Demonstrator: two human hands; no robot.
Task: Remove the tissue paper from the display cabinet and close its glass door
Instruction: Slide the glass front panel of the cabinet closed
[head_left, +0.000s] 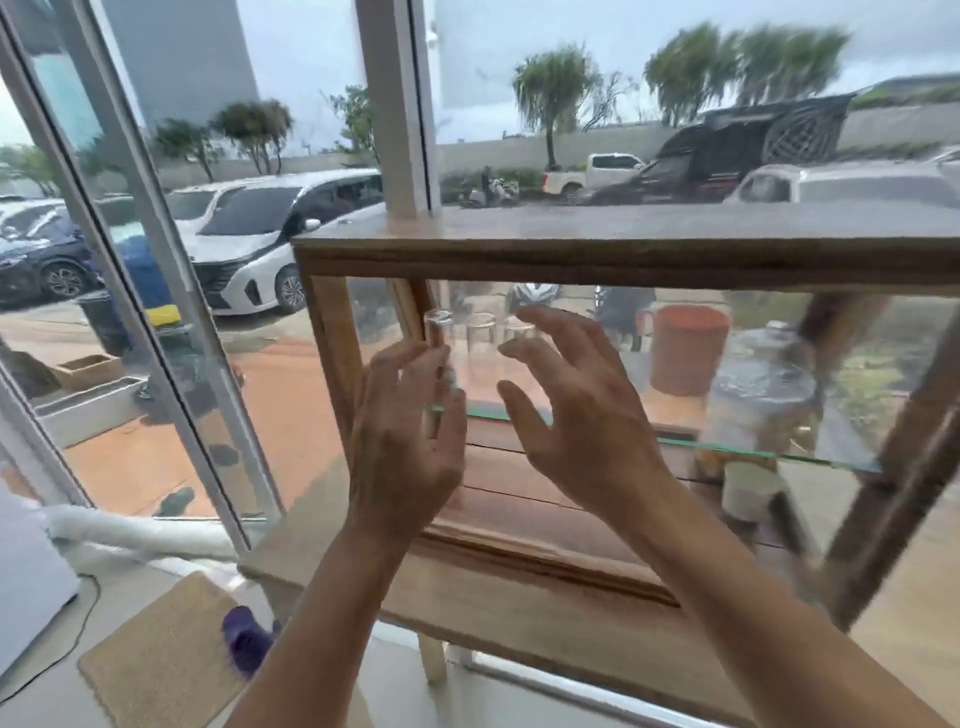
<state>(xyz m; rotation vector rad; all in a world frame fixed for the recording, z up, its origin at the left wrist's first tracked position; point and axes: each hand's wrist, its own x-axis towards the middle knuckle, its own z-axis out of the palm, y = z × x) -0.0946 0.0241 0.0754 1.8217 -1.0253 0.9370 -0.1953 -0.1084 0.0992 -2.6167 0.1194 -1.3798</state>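
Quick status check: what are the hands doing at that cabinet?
Left hand and right hand open, empty, raised at cabinet front. No tissue paper visible. Clear glasses behind fingers.

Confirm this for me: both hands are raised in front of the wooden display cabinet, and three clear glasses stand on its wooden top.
One detail is wrong. The head view shows the left hand and right hand raised in front of the wooden display cabinet, but the three clear glasses stand inside it, behind the fingers, not on its wooden top, which carries no glasses.
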